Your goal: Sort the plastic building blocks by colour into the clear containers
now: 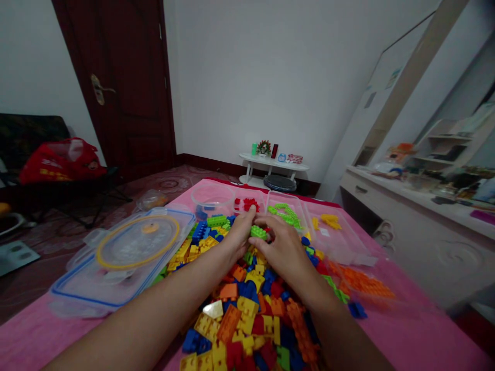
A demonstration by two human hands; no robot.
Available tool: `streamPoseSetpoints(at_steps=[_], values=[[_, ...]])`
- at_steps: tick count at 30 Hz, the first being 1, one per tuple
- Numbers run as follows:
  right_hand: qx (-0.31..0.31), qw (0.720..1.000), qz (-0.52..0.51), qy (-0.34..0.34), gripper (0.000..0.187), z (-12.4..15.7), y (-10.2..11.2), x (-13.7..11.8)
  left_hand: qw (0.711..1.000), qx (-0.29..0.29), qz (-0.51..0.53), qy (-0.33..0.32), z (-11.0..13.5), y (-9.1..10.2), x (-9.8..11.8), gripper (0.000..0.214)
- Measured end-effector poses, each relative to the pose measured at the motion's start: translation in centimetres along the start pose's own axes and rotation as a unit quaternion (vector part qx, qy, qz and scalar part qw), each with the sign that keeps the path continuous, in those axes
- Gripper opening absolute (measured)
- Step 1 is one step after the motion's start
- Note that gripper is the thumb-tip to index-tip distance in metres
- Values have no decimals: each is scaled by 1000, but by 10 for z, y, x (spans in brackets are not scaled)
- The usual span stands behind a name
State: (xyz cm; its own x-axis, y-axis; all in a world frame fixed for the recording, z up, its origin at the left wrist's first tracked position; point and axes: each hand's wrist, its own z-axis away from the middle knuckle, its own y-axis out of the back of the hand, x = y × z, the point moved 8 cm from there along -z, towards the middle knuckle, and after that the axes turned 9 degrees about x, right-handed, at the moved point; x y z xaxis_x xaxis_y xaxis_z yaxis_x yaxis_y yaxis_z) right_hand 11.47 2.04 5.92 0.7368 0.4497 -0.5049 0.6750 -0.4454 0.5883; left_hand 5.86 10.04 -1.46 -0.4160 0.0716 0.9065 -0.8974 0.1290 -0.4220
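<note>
A bright green toy building brick (259, 233) is held between my two hands, above a large heap of mixed bricks (247, 293). My right hand (284, 241) grips it with the thumb below and the curled fingers above. Against its left end is my left hand (243, 231), thumb pointing up and the other fingers wrapped partly out of sight behind the brick. A small red piece shows by the right fingers. Just beyond the hands, red bricks (247, 204) sit in a clear box, with green bricks (286, 214) in the box beside it.
Yellow bricks (330, 221) lie in a clear tray at right, and orange bricks (361, 281) in another nearer me. A round clear tub (212, 196) stands back left. Stacked lids (124, 257) with blue and yellow seals cover the left side of the pink cloth (417, 330).
</note>
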Motion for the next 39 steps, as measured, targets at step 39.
streamPoseSetpoints(at_steps=[39], values=[[-108, 915, -247, -302, 46, 9, 15, 45, 932, -222, -286, -19, 18, -13, 38, 40]])
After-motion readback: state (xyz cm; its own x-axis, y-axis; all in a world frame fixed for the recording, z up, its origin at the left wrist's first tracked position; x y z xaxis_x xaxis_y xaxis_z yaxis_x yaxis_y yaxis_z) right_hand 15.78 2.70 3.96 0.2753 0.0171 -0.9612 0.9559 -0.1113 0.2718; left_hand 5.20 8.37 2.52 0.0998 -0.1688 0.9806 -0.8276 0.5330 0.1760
